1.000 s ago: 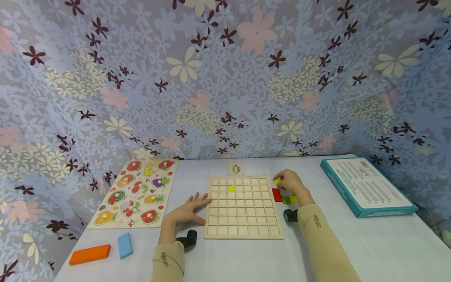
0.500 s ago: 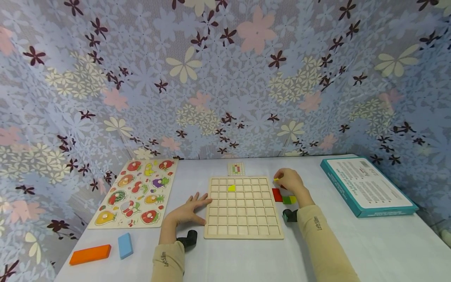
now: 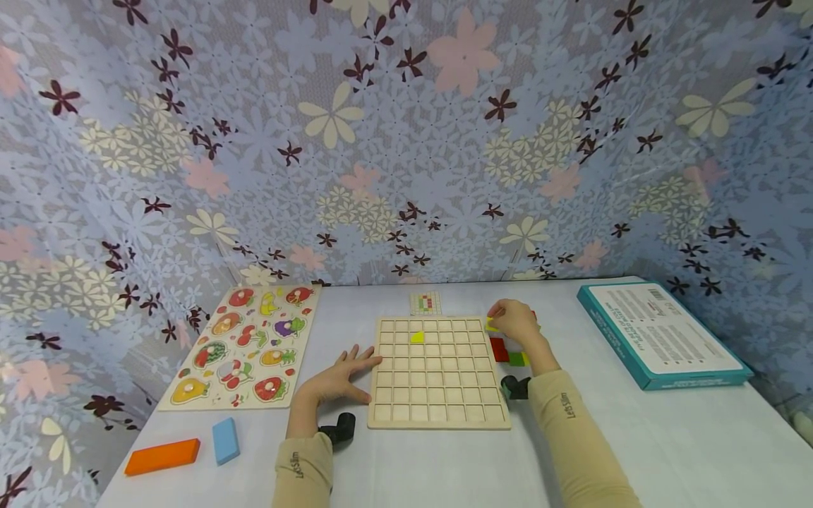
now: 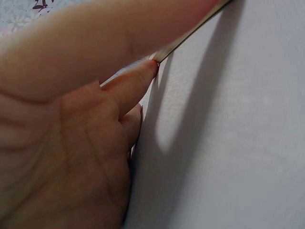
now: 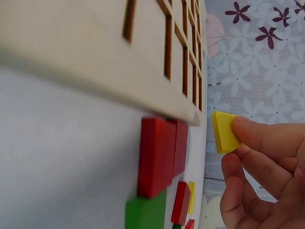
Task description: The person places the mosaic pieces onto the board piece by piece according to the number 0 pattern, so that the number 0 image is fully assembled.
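Note:
Between thumb and fingers, my right hand (image 3: pixel 517 326) pinches a small yellow block (image 5: pixel 224 133), held up off the table near the board's far right corner. The wooden grid board (image 3: pixel 438 425) lies flat, with one yellow piece (image 3: pixel 417 337) in a cell of its upper part. Red blocks (image 3: pixel 498 350) and a green block (image 3: pixel 517 359) lie along the board's right side, below my right hand. On the other side, my left hand (image 3: pixel 336 379) rests with spread fingers, thumb and fingertips touching the board's left edge.
A small pattern card (image 3: pixel 425 303) lies behind the board. At left are a fruit puzzle board (image 3: pixel 254 346), an orange block (image 3: pixel 162 458) and a blue block (image 3: pixel 225 442). A teal-edged box (image 3: pixel 663 339) lies at right, and a floral cloth (image 3: pixel 406 141) hangs behind.
My right hand has lifted the yellow block and shifted slightly left toward the board, uncovering a red block behind it. My left hand stays in place.

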Tool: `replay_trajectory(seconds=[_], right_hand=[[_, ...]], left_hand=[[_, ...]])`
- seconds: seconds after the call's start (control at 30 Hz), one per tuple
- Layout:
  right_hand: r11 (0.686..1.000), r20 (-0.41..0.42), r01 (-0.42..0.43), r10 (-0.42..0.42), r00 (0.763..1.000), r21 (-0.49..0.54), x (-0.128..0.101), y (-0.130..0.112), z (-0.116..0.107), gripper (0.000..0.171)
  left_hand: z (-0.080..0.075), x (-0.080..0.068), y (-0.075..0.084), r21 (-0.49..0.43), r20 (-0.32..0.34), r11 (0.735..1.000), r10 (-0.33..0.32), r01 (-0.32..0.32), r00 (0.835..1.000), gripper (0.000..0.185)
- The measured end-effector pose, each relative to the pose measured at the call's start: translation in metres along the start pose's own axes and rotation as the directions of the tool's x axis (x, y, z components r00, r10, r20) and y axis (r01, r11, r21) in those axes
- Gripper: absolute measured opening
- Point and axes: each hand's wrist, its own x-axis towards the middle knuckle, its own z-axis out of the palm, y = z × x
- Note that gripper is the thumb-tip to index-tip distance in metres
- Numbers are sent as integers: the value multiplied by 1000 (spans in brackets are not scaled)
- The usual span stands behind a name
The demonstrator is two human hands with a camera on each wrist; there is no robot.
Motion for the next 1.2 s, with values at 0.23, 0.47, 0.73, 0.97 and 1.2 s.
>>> replay_trajectory(seconds=[0.23,0.47,0.73,0.97,1.2], right_hand=[[999,43,-14,13,999,28,-1,-9,6,19],[998,54,6,-9,998,56,-2,-14,15,20],[994,54,45,-51,997,103,-6,-25,24,19],[991,72,54,-63,995,120,-4,-31,32,18],[992,91,47,-58,994,119,-2,-36,39,18]], left_hand=[[0,1,-1,5,4,1000,3,-3,1000,81],[1,2,-3,11,-10,1000,-3,3,1000,81],[1,0,-1,2,-16,1000,-6,6,1000,81],[2,0,-2,-7,-18,1000,-16,16,1000,82],[2,0,-2,13,-21,1000,-21,22,1000,81]])
